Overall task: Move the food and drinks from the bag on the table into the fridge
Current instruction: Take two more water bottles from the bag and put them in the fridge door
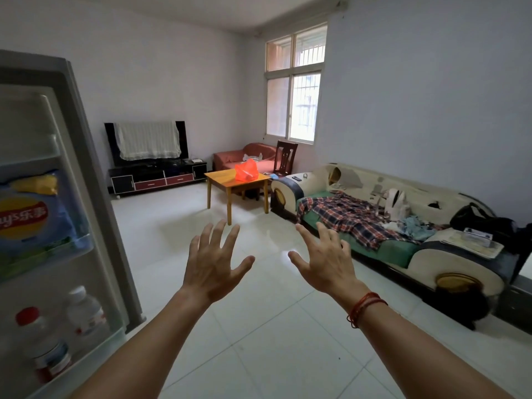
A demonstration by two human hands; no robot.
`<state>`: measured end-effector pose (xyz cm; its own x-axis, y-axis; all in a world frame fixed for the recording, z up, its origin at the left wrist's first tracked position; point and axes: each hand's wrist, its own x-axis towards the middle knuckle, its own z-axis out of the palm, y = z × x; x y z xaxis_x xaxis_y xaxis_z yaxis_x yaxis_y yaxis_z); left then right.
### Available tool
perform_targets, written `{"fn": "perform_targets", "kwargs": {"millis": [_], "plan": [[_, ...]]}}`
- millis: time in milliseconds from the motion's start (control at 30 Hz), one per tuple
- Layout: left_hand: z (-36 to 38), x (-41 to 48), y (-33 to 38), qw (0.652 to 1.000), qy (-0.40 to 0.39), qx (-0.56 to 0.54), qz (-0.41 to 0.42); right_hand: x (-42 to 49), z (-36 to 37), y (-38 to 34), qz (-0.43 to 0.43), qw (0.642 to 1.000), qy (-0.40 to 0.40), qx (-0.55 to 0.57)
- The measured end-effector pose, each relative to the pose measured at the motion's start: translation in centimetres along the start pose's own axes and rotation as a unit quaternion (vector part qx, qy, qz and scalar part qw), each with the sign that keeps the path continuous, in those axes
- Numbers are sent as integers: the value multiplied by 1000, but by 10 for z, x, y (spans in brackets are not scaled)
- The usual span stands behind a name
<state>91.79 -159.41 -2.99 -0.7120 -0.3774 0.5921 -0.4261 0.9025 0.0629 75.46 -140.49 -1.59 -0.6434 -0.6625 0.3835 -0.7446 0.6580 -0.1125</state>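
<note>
At the far left, the open fridge door (pixel 67 156) holds a crisp packet (pixel 34 214) above a white-capped bottle (pixel 84 312) and a red-capped bottle (pixel 43 347). The left hand (pixel 213 266) hovers empty, fingers spread. Far beyond it, the red bag (pixel 246 170) sits on the wooden surface (pixel 221 180). The right hand (pixel 325 263) is likewise spread and empty, apart from the left. A sofa (pixel 403 254) lines the right wall.
</note>
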Motion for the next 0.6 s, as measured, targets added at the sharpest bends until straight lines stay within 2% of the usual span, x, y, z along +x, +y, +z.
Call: {"fn": "perform_targets", "kwargs": {"millis": [367,600], "plan": [[69,69,-13,1000,-17,-2,-5,79,46,21,-18,1000,-6,-4],[146,154,-55,1000,-17,-9,7,181,98,33,-8,1000,-25,-12]]}}
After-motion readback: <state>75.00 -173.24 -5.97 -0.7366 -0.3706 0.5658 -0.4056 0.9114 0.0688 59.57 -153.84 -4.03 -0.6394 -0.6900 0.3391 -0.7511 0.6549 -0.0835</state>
